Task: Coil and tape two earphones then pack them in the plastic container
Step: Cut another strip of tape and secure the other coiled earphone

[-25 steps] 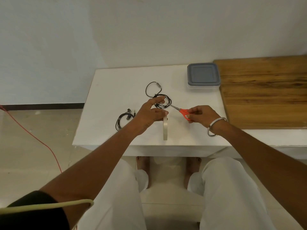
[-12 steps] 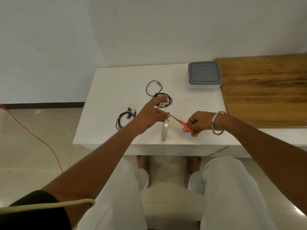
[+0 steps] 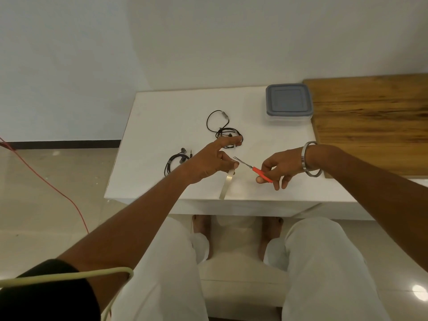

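My left hand (image 3: 208, 163) hid the top of the tape roll (image 3: 226, 184) and part of one earphone (image 3: 225, 133).

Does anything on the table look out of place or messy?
Mostly no. Only the far earphone looks untidy, its cable sprawled in loose loops, while the near earphone lies coiled. The plastic container sits lidded.

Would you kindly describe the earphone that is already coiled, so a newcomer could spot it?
On the white table, look left of the left hand. The coiled earphone lies there in a tight bundle, whereas the loose earphone farther back sprawls open.
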Motion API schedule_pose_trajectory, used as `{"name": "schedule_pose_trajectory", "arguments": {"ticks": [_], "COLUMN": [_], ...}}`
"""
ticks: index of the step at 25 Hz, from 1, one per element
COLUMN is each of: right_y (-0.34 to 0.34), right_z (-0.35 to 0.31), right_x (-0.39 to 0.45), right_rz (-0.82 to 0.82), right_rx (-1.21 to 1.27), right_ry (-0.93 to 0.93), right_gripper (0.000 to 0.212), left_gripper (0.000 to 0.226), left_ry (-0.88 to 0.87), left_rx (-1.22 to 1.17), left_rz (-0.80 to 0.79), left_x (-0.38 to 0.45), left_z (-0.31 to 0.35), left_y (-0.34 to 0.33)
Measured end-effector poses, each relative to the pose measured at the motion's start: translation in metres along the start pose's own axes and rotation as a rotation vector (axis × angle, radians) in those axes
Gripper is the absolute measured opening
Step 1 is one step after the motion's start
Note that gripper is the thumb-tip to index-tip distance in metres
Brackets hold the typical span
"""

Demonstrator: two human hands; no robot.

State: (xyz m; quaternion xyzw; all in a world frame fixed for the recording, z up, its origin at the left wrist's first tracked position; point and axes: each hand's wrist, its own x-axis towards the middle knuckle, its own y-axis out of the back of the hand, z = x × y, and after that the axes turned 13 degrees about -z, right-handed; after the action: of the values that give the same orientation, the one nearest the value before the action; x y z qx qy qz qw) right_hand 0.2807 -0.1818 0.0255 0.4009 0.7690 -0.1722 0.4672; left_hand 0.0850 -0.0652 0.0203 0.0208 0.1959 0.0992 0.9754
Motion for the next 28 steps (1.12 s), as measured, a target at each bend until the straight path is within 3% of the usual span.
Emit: {"name": "schedule_pose_trajectory", "arguments": {"ticks": [11,20,25,28], "right_y": [0.009,0.011,0.012,0.016], "right_z": [-0.005,-0.001,0.005,0.019], "right_x": [-0.002,0.007,0.008,0.010], "right_rz": [0.097,0.186,0.292,0.418], "right_rx": [-0.305,-0.374,-0.348,-0.277], "right_ry": [-0.010,0.027,0.080,0.031], "right_gripper": [0.048,0.042,0.032,0.038], "left_gripper": [0.073,0.073,0.076,0.076], "left_ry": [0.024,0.028,0.018,0.012], "left_rx": [0.053,0.025,-0.042,-0.101], "left_rz": [-0.039,-0.041,-0.037,0.002], "left_x": [0.002,0.005,0.002,-0.001], "left_z": [0.001,-0.003,-0.004,-0.008], "left_y": [0.000,-0.002,-0.001,0.001]}}
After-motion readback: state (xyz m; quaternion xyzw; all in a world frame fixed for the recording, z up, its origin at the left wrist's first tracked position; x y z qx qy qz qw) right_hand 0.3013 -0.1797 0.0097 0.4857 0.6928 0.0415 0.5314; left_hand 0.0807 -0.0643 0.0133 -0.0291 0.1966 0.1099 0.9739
